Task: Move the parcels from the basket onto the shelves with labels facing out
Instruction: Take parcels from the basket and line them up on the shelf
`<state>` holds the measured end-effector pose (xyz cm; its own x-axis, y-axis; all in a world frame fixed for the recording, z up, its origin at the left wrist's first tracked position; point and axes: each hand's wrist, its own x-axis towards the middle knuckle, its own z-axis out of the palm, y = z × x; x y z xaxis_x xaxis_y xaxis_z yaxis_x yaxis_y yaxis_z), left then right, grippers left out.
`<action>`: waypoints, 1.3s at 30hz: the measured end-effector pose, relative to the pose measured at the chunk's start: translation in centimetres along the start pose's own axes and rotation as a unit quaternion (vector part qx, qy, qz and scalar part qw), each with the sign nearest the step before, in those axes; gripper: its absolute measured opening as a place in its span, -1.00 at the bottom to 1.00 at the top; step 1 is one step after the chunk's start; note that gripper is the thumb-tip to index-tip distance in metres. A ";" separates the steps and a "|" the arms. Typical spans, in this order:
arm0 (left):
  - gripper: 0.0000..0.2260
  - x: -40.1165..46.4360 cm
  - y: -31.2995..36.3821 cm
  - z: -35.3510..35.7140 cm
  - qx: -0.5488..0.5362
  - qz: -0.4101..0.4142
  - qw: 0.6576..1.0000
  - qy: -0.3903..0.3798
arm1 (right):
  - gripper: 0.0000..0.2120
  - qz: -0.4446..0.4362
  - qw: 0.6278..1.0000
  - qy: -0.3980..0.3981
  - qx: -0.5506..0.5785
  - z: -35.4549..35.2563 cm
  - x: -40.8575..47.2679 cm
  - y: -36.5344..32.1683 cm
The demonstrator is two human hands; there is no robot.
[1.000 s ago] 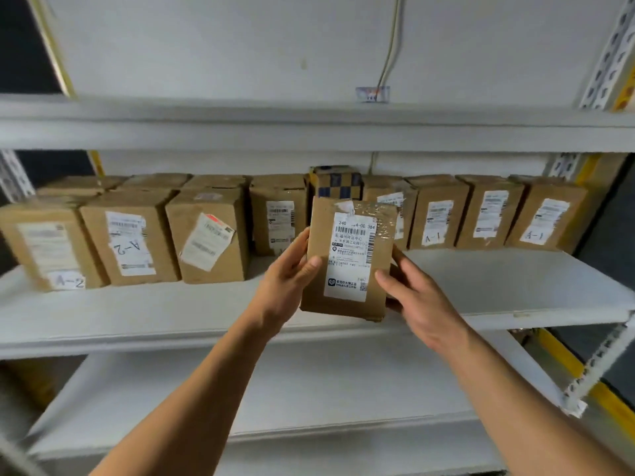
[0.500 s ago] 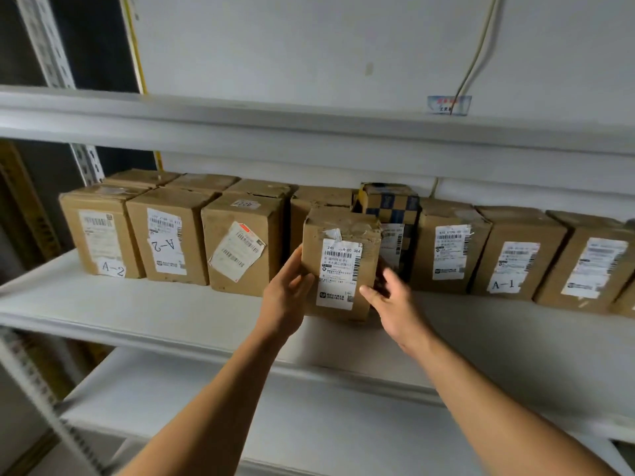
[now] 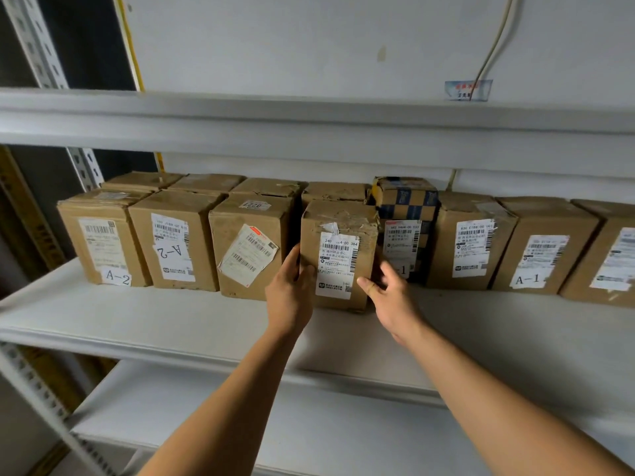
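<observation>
Brown cardboard fills my view: a row of parcels stands along the back of a white metal shelf [image 3: 171, 324], their white labels facing out toward me. I am looking forward and slightly down from the head camera, with both bare forearms reaching up from the bottom of the frame.

The parcel [image 3: 338, 255] I am handling stands upright on the shelf, slightly forward of the row, its barcode label facing me. My left hand [image 3: 290, 293] rests against its left edge, thumb on the front face and fingers curled round the side, so that grip is closed on the box. My right hand [image 3: 388, 297] is at the lower right corner, fingers spread and loose; the thumb touches the front near the corner, and this grip is apart rather than clamped.

Just left of the parcel stands a box with a tilted label [image 3: 249, 249], touching or nearly touching it. Further left are a box marked A-2 upside down [image 3: 173, 240] and another box marked A-2 [image 3: 99, 249] at its base. Just right of the parcel, and set further back, is a blue-and-tan checked box [image 3: 405, 207]. Beyond it stand a plain box with a barcode label [image 3: 470, 242] and a box marked A-1 [image 3: 543, 245]. A second row of boxes sits behind the left ones.

Above runs another white shelf edge [image 3: 309, 121]. A cable [image 3: 498, 39] hangs down the grey wall to a small blue tag [image 3: 467, 90]. A lower shelf [image 3: 240, 424] shows beneath my arms.
</observation>
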<state>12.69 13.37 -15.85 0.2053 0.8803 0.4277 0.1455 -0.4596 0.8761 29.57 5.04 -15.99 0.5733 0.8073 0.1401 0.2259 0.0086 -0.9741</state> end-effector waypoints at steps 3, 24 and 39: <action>-0.75 0.4 -0.6 0.1 0.013 -0.011 1.000 0.015 | -0.31 -0.001 1.000 0.006 -0.002 0.7 0.0 -0.6; -0.59 -7.6 2.2 0.1 0.096 -0.080 0.992 -0.025 | -0.41 -0.003 0.994 -0.080 -0.071 -5.9 -5.7 -0.5; -0.57 -19.6 9.7 8.7 0.045 0.100 0.942 -0.317 | -0.60 0.081 0.962 0.174 -0.195 -19.9 -27.4 1.3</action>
<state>18.52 -9.41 -17.64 0.7701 0.5409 0.3381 0.1187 -0.6422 0.7573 29.87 -28.83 -17.59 0.8390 0.5331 0.1092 0.3509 -0.3767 -0.8573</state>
